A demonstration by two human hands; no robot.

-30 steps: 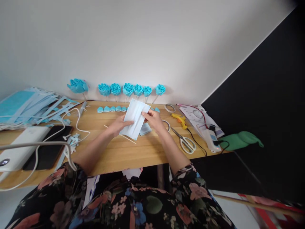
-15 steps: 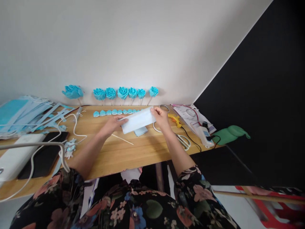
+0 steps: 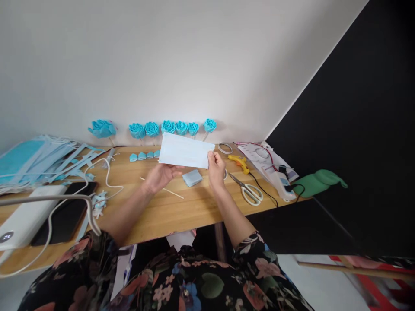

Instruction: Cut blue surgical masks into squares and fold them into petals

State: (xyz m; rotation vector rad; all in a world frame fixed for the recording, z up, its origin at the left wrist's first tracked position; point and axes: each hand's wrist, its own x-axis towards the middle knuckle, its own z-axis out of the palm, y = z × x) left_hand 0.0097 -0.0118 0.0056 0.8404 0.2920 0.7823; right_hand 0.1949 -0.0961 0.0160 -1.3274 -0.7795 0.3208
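I hold a pale blue rectangular mask sheet (image 3: 185,150) upright above the wooden table (image 3: 168,209). My left hand (image 3: 159,175) grips its lower left corner and my right hand (image 3: 216,166) pinches its right edge. Just below the sheet lie a small folded blue piece (image 3: 192,177) and a thin wooden stick (image 3: 162,188). Behind it a row of small blue petals (image 3: 144,156) runs along the table, partly hidden by the sheet.
Several blue fabric roses (image 3: 168,127) lean on the wall. White scissors (image 3: 248,190), a yellow glue gun (image 3: 238,162) and wire rings (image 3: 225,148) lie to the right. A stack of blue masks (image 3: 29,157), a white power bank (image 3: 27,216), a black phone (image 3: 65,207) and cables sit at left.
The sheet went from tilted low over the table to lifted and held flat, facing me. Both hands rose with it; my right hand shifted to its right edge.
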